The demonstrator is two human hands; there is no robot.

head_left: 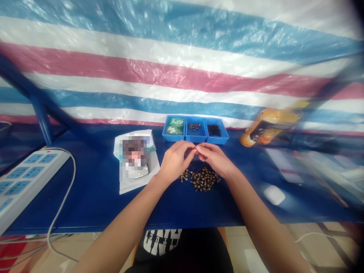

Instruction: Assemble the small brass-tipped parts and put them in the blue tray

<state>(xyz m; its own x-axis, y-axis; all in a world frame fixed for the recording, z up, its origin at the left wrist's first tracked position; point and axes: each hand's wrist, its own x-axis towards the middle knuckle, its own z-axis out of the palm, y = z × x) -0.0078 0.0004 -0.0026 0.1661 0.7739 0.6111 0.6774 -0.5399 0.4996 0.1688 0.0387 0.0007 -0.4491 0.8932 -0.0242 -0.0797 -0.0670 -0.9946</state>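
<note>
Two hands, the left hand (pixel 175 160) and the right hand (pixel 216 157), meet at the fingertips just beyond a pile of brass-coloured pieces (pixel 205 179) on the blue desk (pixel 96 206). The pile lies on the near side of the grip, mostly toward the right hand; a smaller cluster (pixel 184 175) lies beside the left hand. On the far side of the grip stand three blue bins: the left bin (pixel 165 137) with green-and-white contents, the middle bin (pixel 196 138) with small metallic pieces, the right bin (pixel 221 140) with dark ones.

Both forearms extend from the near edge and converge; the fingers are bent, thumbs and forefingers pinched close. Whether the grip encloses a piece cannot be told, the fingertips being too small to resolve.

A pixelated patch covers much of the white paper (pixel 128 189) at left. The power strip (pixel 32 170) is cut off at the left edge; the orange bottle (pixel 264 120) at right is blurred.
</note>
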